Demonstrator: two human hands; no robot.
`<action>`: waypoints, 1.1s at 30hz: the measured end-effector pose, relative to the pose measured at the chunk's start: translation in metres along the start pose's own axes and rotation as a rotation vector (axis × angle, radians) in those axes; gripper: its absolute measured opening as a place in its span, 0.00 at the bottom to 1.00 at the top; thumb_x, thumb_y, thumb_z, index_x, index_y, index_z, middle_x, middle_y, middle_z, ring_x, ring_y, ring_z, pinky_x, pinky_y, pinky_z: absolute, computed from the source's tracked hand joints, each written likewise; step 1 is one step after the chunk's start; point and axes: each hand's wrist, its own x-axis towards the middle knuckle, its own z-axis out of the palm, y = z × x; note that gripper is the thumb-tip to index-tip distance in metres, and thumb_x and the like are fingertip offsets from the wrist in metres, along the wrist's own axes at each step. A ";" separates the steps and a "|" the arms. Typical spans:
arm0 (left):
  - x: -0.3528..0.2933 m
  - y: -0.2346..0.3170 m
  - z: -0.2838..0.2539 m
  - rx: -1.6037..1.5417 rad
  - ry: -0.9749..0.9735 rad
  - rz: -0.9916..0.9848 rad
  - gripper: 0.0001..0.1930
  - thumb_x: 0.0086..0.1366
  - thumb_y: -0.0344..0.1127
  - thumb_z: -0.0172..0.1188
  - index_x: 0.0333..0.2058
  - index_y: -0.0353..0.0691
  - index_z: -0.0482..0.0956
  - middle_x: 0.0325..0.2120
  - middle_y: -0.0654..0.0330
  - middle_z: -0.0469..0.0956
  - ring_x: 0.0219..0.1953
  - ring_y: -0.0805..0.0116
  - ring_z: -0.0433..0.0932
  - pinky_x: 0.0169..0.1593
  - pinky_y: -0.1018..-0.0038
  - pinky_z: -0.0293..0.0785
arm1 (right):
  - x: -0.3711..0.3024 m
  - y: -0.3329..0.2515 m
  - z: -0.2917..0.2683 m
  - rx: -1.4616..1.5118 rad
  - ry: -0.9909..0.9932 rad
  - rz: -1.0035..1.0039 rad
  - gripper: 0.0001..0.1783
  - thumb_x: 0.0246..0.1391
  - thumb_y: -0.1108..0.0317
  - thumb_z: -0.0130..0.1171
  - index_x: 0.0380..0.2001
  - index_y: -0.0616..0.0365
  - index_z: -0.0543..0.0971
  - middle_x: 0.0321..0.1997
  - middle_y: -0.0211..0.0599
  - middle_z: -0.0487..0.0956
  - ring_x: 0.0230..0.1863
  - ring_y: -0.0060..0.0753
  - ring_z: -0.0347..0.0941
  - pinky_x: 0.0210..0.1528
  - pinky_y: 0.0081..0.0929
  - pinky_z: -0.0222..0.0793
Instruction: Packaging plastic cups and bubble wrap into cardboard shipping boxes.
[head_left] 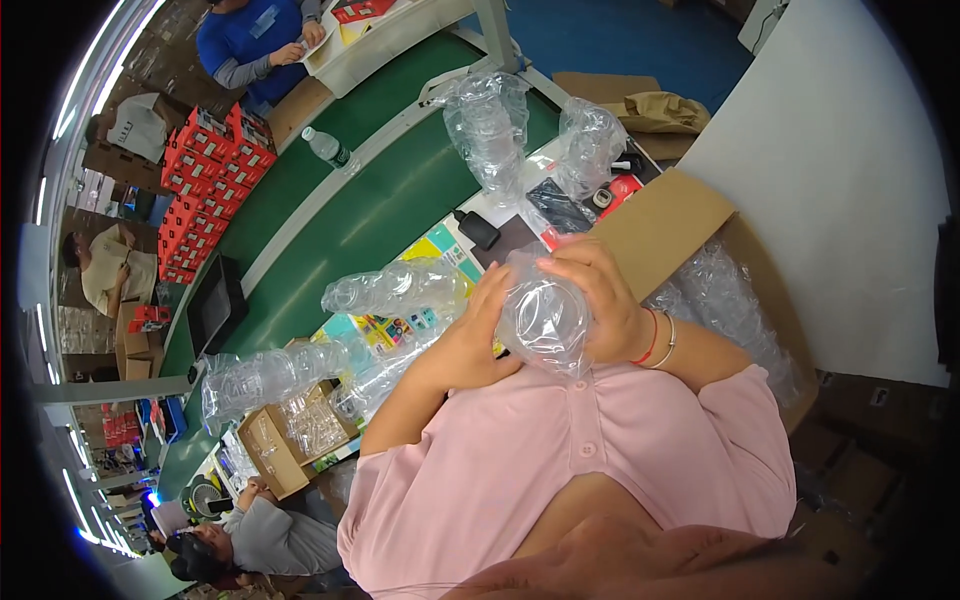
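Close to my chest, both hands hold a clear, film-wrapped bundle point(548, 318); its round end faces up, and it looks like stacked clear plastic pieces. My left hand point(478, 335) wraps its left side. On the other side, the fingers of my right hand point(600, 298) curl over its upper right; a red string and a pale bangle circle that wrist. Similar wrapped bundles lie on the table to the left, one point(400, 288) near my left hand. A black adapter-like block point(478, 230) sits just beyond my hands.
An open cardboard box point(665, 225) with more clear bundles stands at my right. Two wrapped bundles point(485, 135) stand at the far side. A green conveyor point(370, 215) curves past, carrying a water bottle point(325, 146) and a black tray point(216, 305). Co-workers sit beyond and at left.
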 end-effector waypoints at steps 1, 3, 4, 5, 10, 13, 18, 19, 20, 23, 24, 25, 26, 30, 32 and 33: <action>-0.003 0.003 -0.006 -0.003 0.005 -0.005 0.60 0.35 0.40 0.76 0.64 0.35 0.44 0.64 0.46 0.49 0.66 0.50 0.48 0.66 0.60 0.46 | -0.001 0.002 -0.003 -0.013 -0.067 -0.024 0.49 0.32 0.51 0.74 0.54 0.66 0.62 0.47 0.52 0.69 0.47 0.51 0.68 0.56 0.45 0.59; -0.001 0.019 -0.021 -0.281 -0.052 0.096 0.60 0.36 0.41 0.77 0.64 0.34 0.45 0.63 0.44 0.49 0.66 0.49 0.48 0.66 0.58 0.45 | -0.011 0.010 -0.005 0.084 -0.081 0.026 0.46 0.34 0.52 0.72 0.54 0.63 0.64 0.49 0.51 0.69 0.50 0.50 0.67 0.59 0.47 0.56; -0.001 0.027 -0.022 -0.282 -0.044 0.092 0.60 0.36 0.41 0.77 0.64 0.34 0.45 0.63 0.44 0.49 0.66 0.49 0.48 0.66 0.58 0.45 | -0.012 0.012 -0.004 0.185 -0.097 0.070 0.42 0.36 0.53 0.69 0.55 0.61 0.66 0.52 0.50 0.70 0.53 0.49 0.66 0.61 0.49 0.52; 0.000 0.034 -0.021 -0.326 0.037 0.094 0.60 0.36 0.41 0.77 0.63 0.34 0.45 0.62 0.44 0.50 0.66 0.49 0.48 0.65 0.57 0.46 | -0.010 0.012 -0.005 0.189 -0.103 0.067 0.42 0.36 0.53 0.69 0.55 0.61 0.66 0.52 0.50 0.70 0.53 0.49 0.66 0.61 0.49 0.52; 0.011 0.045 -0.003 -0.237 0.260 0.119 0.59 0.36 0.41 0.77 0.63 0.35 0.47 0.61 0.46 0.55 0.66 0.48 0.49 0.65 0.57 0.49 | 0.010 -0.005 -0.026 0.206 -0.006 -0.061 0.27 0.44 0.56 0.67 0.49 0.47 0.73 0.52 0.49 0.69 0.54 0.50 0.66 0.62 0.59 0.50; 0.014 0.038 0.005 -0.153 0.331 0.166 0.59 0.34 0.41 0.78 0.62 0.36 0.49 0.59 0.47 0.58 0.64 0.44 0.51 0.64 0.56 0.50 | 0.013 -0.007 -0.033 0.175 -0.028 -0.199 0.14 0.49 0.61 0.63 0.40 0.51 0.78 0.52 0.51 0.69 0.53 0.47 0.67 0.62 0.52 0.52; 0.021 0.054 0.000 -0.025 0.398 0.223 0.61 0.33 0.41 0.79 0.63 0.38 0.47 0.60 0.45 0.56 0.63 0.45 0.53 0.63 0.56 0.53 | 0.014 -0.008 -0.031 0.497 0.116 -0.058 0.10 0.51 0.65 0.62 0.38 0.51 0.76 0.51 0.47 0.67 0.53 0.43 0.66 0.62 0.53 0.55; 0.022 0.054 0.000 -0.026 0.397 0.224 0.61 0.33 0.41 0.79 0.63 0.38 0.47 0.60 0.45 0.56 0.63 0.45 0.53 0.63 0.56 0.53 | 0.016 -0.009 -0.027 0.681 0.230 0.005 0.07 0.52 0.69 0.60 0.36 0.54 0.77 0.51 0.47 0.68 0.53 0.42 0.66 0.62 0.50 0.55; 0.022 0.054 0.000 -0.016 0.431 0.254 0.62 0.32 0.42 0.79 0.64 0.39 0.45 0.61 0.45 0.54 0.63 0.45 0.53 0.63 0.57 0.54 | 0.019 -0.010 -0.025 0.763 0.266 0.024 0.05 0.54 0.70 0.58 0.36 0.55 0.76 0.50 0.47 0.67 0.54 0.41 0.66 0.63 0.49 0.56; 0.020 0.052 0.001 -0.008 0.449 0.277 0.65 0.31 0.45 0.79 0.64 0.41 0.43 0.62 0.45 0.50 0.63 0.46 0.53 0.62 0.57 0.54 | 0.023 -0.010 -0.025 0.883 0.326 0.064 0.06 0.55 0.69 0.58 0.36 0.55 0.75 0.50 0.47 0.67 0.54 0.40 0.65 0.62 0.48 0.57; 0.019 0.050 0.001 -0.009 0.429 0.269 0.66 0.30 0.46 0.79 0.65 0.41 0.43 0.63 0.45 0.48 0.63 0.46 0.52 0.62 0.57 0.54 | 0.025 -0.010 -0.024 0.883 0.324 0.064 0.06 0.55 0.69 0.58 0.36 0.55 0.75 0.50 0.47 0.67 0.54 0.40 0.65 0.62 0.48 0.57; 0.019 0.049 0.002 -0.012 0.427 0.272 0.66 0.30 0.46 0.79 0.65 0.41 0.43 0.63 0.45 0.48 0.63 0.46 0.52 0.62 0.57 0.54 | 0.026 -0.012 -0.023 0.941 0.364 0.091 0.07 0.55 0.68 0.57 0.37 0.55 0.74 0.50 0.47 0.67 0.54 0.40 0.65 0.62 0.47 0.58; 0.019 0.048 0.003 -0.027 0.419 0.266 0.67 0.30 0.46 0.79 0.65 0.41 0.41 0.63 0.44 0.48 0.64 0.46 0.52 0.63 0.57 0.54 | 0.026 -0.013 -0.022 0.999 0.406 0.119 0.07 0.56 0.66 0.57 0.37 0.56 0.74 0.50 0.48 0.67 0.54 0.40 0.65 0.61 0.47 0.59; 0.021 0.045 0.005 -0.070 0.347 0.225 0.71 0.29 0.46 0.80 0.65 0.41 0.34 0.63 0.43 0.47 0.65 0.45 0.49 0.63 0.57 0.54 | 0.024 -0.008 -0.018 1.006 0.458 0.177 0.09 0.58 0.65 0.54 0.38 0.57 0.73 0.51 0.49 0.67 0.54 0.40 0.65 0.60 0.46 0.61; 0.023 0.042 0.006 -0.095 0.322 0.220 0.72 0.29 0.44 0.80 0.65 0.41 0.31 0.63 0.43 0.46 0.65 0.46 0.49 0.63 0.57 0.54 | 0.029 -0.011 -0.018 1.132 0.488 0.297 0.08 0.58 0.63 0.54 0.38 0.52 0.73 0.51 0.43 0.67 0.55 0.42 0.66 0.60 0.51 0.62; 0.024 0.039 0.007 -0.117 0.303 0.212 0.73 0.30 0.43 0.80 0.65 0.41 0.28 0.63 0.42 0.46 0.65 0.46 0.49 0.63 0.58 0.54 | 0.032 -0.010 -0.019 1.127 0.495 0.297 0.08 0.58 0.63 0.54 0.38 0.52 0.73 0.51 0.43 0.67 0.55 0.42 0.66 0.60 0.51 0.62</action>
